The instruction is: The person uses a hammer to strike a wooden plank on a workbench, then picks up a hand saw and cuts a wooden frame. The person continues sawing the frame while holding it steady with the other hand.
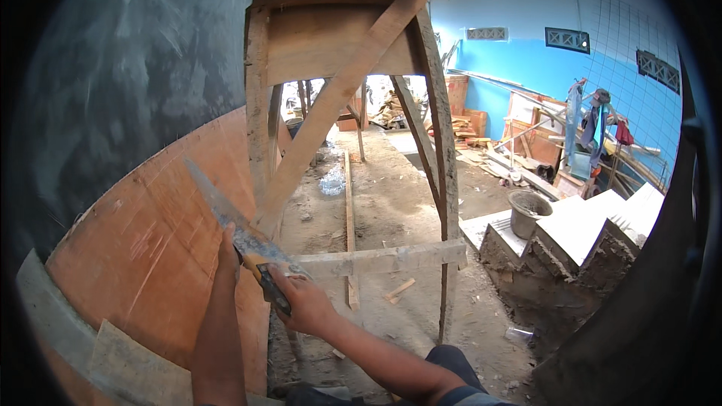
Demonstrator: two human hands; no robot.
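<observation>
My right hand (307,305) is closed around the yellow and black handle of a handsaw (252,239). The saw's long, stained grey blade slants up to the left, its narrow tip in front of an orange-brown plywood sheet (162,233). Against the blade's left edge, close to the handle, my left hand (228,254) grips the saw; some of its fingers are hidden behind the metal. Beyond the saw stands a wooden frame with a diagonal brace (346,79) and a low crossbar (383,258). The blade overlaps the frame's left leg in view; whether they touch, I cannot tell.
Rough concrete steps (560,244) rise on the right, with a grey bucket (529,214) on them. Timber and hanging clothes (594,124) line the blue wall. A wood strip (349,218) and a clear plastic cup (519,334) lie on the dirt floor.
</observation>
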